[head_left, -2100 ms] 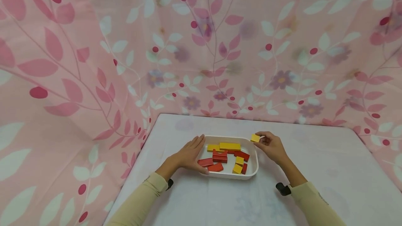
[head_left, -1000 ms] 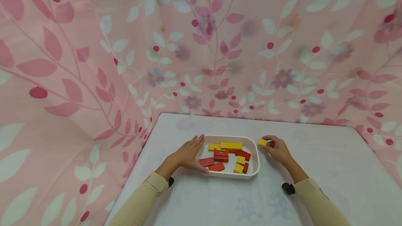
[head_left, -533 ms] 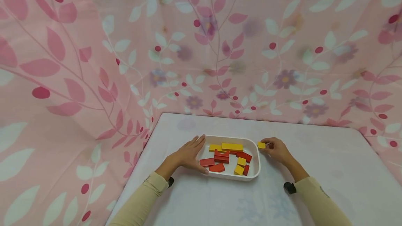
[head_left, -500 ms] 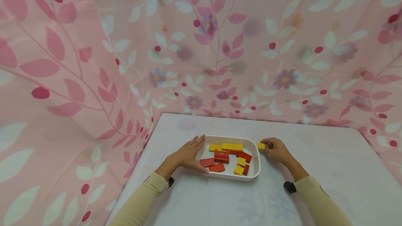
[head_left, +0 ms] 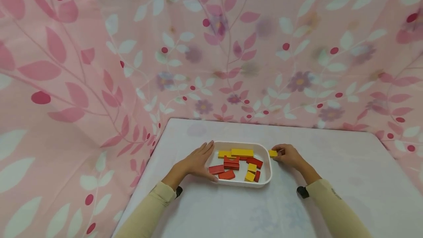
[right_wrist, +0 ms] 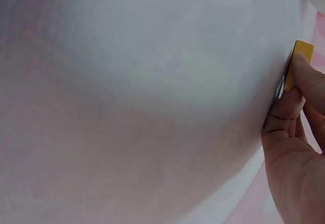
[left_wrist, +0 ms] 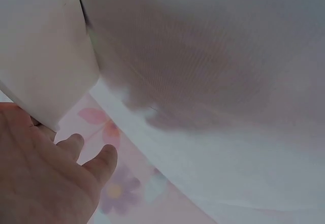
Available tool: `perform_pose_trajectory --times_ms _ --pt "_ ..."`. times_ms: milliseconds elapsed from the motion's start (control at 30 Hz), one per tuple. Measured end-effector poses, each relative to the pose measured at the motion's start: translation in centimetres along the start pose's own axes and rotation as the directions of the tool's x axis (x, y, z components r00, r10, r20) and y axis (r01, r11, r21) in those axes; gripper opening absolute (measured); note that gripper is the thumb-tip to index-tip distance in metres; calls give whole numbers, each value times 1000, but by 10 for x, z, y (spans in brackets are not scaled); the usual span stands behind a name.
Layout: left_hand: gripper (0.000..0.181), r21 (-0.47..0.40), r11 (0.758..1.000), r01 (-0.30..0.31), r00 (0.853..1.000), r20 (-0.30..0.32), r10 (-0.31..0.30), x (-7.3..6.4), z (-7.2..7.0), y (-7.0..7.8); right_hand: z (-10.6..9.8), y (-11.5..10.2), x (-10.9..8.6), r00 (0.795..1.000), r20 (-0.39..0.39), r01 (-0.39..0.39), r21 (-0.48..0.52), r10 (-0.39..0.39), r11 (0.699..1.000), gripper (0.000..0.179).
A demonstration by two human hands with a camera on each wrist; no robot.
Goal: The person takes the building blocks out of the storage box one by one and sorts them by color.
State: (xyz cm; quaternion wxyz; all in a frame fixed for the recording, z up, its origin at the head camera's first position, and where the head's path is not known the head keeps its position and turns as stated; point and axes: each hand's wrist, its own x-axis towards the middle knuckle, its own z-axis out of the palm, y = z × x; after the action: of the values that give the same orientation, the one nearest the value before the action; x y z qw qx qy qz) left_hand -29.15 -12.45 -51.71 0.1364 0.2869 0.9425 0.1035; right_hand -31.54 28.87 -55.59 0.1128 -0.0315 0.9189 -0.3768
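Just right of the white tray [head_left: 269,178], my right hand [head_left: 290,156] pinches a small yellow block [head_left: 272,153] between thumb and fingers, down at the tabletop. The right wrist view shows that block [right_wrist: 299,64] from the side, low against the cloth. My left hand [head_left: 195,162] rests on the tray's left end, fingers straight along the rim and thumb at the front edge. In the left wrist view, loosely extended fingers [left_wrist: 101,163] lie by the tray's outer wall [left_wrist: 45,46].
Inside the tray lie a long yellow block [head_left: 242,152], a red arch block [head_left: 231,161], two yellow blocks [head_left: 250,176] near its right end and several red blocks [head_left: 226,175]. White cloth covers the table [head_left: 231,212]. Flowered pink fabric [head_left: 211,54] hangs behind and at left.
My right hand has carried the yellow block from beside the tray's far right corner, slightly right and down to the tabletop. My left hand stays on the tray, whose contents look unchanged.
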Motion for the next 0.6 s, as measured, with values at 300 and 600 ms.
perform_pose_trajectory --times_ms 300,600 --pt "136 -65 998 -20 1000 -10 19 -2 -3 1 1 2 3 999 20 -39 78 37 996 40" --pt "138 -84 995 -46 999 -17 44 2 -2 2 3 7 3 998 -1 -57 110 58 992 45"
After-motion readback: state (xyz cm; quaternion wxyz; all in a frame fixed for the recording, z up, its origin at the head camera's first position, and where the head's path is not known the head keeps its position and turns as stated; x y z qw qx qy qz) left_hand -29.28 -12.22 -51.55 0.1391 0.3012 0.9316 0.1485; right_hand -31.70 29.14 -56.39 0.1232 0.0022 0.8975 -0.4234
